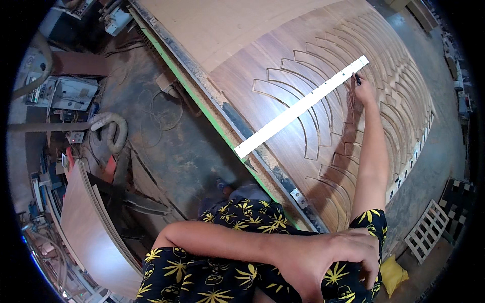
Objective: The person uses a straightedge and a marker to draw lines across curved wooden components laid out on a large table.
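Note:
My right hand (365,91) reaches out over the wood-grain panel (242,65), its fingers closed around a small black pen (358,79). The pen is right beside the edge of a long white strip (303,108), close to its far end. This strip lies slantwise across the panel, and its near end juts over the table's side rail. Small dark marks dot the strip. Curved pieces (308,144) are cut into the panel in rows. My left arm is folded across my body, and the left hand (341,255) clasps the shirt sleeve (371,222) of my right arm with bent fingers.
A metal rail with a green edge (187,91) runs along the table's left side, sawdust beside it. Curved boards (93,222) stand at lower left. A ribbed hose (118,134) and cables lie over the floor. At right are a slatted rack (427,230) and a yellow bag (393,275).

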Demonstrator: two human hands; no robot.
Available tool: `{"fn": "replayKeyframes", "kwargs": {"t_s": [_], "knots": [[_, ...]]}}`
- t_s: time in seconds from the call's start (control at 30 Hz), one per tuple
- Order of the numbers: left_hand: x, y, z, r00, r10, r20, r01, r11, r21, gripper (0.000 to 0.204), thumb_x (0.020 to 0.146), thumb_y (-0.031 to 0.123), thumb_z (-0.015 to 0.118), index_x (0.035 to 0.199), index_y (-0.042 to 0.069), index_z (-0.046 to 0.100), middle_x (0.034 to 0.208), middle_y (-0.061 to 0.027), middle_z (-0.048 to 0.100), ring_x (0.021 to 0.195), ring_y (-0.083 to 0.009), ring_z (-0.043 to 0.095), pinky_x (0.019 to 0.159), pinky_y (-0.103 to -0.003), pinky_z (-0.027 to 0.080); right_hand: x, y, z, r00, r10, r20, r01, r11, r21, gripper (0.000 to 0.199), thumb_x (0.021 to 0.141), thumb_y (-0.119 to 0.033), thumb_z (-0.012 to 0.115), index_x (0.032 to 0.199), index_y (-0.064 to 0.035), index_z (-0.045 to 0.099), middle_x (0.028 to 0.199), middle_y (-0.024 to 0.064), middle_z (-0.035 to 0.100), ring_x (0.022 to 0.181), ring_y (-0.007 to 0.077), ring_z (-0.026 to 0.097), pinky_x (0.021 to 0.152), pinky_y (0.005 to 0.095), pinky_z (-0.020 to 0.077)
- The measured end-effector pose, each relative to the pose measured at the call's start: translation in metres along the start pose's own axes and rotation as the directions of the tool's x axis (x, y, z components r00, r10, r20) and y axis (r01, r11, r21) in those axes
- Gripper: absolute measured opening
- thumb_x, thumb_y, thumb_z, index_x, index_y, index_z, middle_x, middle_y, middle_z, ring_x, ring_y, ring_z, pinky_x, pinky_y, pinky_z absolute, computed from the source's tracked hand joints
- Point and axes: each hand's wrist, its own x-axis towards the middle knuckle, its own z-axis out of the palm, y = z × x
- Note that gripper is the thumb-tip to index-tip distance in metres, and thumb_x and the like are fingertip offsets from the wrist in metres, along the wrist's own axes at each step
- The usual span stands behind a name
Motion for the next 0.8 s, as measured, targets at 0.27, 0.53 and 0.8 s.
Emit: {"fn": "replayKeyframes", "kwargs": {"t_s": [0.27,0.53,0.8], "knots": [[0.017,0.006,0.018,0.997,0.069,-0.034,-0.068,0.997,0.038,0.047,0.077,0.043,0.091,0.108,0.013,0.074,0.109,-0.0024,0.070,0.105,-0.0233,0.063,0.100,-0.040,0.039,0.011,0.021,0.014,1.000,-0.026,0.004,0.026,0.998,0.063,0.039,0.100,-0.031,0.053,0.133,-0.0212,0.071,0.135,0.0182,0.068,0.123,0.0420,0.064,0.103,0.0500,0.0514],[0.021,0.012,0.025,0.995,0.100,-0.026,-0.098,0.993,0.071,0.041,0.081,0.044,0.087,0.105,0.013,0.074,0.108,-0.0025,0.071,0.103,-0.0230,0.064,0.098,-0.038,0.040,-0.003,-0.008,-0.003,0.999,0.012,0.045,-0.015,0.998,0.063,0.038,0.102,-0.030,0.054,0.133,-0.0174,0.070,0.135,0.0194,0.067,0.124,0.0419,0.063,0.103,0.0492,0.0511],[0.016,0.005,0.026,0.999,0.022,-0.027,-0.020,0.999,0.048,0.052,0.081,0.054,0.082,0.103,0.009,0.067,0.100,-0.0050,0.063,0.097,-0.0251,0.059,0.094,-0.039,0.040,0.007,0.014,0.013,0.993,-0.109,-0.041,0.114,0.982,0.149,0.041,0.103,-0.039,0.056,0.131,-0.0120,0.071,0.138,0.0175,0.066,0.125,0.0412,0.063,0.103,0.0471,0.0505]]}}
